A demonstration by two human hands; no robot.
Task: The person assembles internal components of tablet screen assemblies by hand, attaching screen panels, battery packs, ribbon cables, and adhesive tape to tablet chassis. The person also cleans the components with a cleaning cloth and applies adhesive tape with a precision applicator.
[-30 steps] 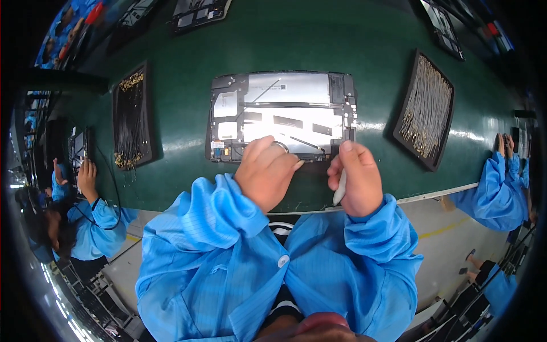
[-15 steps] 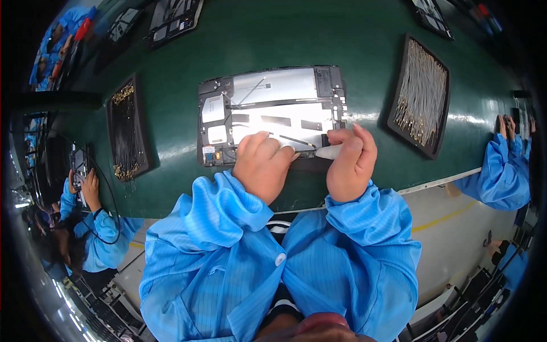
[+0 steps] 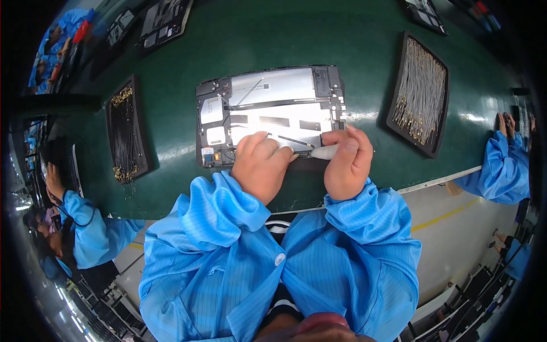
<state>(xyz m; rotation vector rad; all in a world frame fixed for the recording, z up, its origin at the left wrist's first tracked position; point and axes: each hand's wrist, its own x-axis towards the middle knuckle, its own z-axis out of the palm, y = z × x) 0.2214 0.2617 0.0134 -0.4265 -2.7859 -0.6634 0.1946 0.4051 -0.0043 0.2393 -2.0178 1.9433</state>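
Note:
An opened tablet (image 3: pixel 273 86), its silver battery plates and black strips showing, lies flat on the green table in front of me. My left hand (image 3: pixel 261 167) rests over its near edge, fingers curled and thumb close to the forefinger. Whatever is between those fingertips is hidden. Closed around a white tapered tool (image 3: pixel 325 152), my right hand (image 3: pixel 348 165) is at the tablet's near right part. The tool's tip points left, at the near edge beside the end of a thin black strip (image 3: pixel 292 141). Bright glare covers the tablet's middle.
On the left stands a black tray (image 3: pixel 141 137) of dark cables with gold ends; on the right, a tray (image 3: pixel 391 117) of grey cables. More opened tablets (image 3: pixel 165 23) lie at the far side. Co-workers in blue sit left (image 3: pixel 97 239) and right (image 3: pixel 496 171).
My right hand and the white tool have shifted slightly left. My left hand stays nearly in place. The co-worker at left has moved their arms and head.

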